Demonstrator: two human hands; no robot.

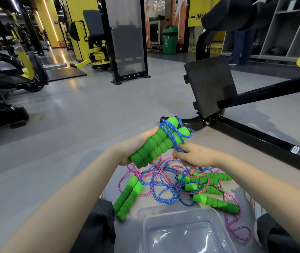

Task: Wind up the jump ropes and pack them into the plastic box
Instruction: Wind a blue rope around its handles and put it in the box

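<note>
My left hand [136,149] grips two green handles [157,144] side by side. My right hand [191,156] pinches the blue rope [171,131] wound on them. Right under the grip lie other jump ropes [216,202]. The plastic box [180,219] sits under those, close to me.

A single wide-angle camera, worn on the person's head, faces forward and down from low over the gym floor [90,115]. It sits close to the left hand [136,148] and the right hand [193,156] at mid-frame. The plastic box [146,227] at the bottom edge is nearest the lens. The top of the frame reaches across the room to a distant green bin [170,40], and straight lines bow near the edges.
</note>
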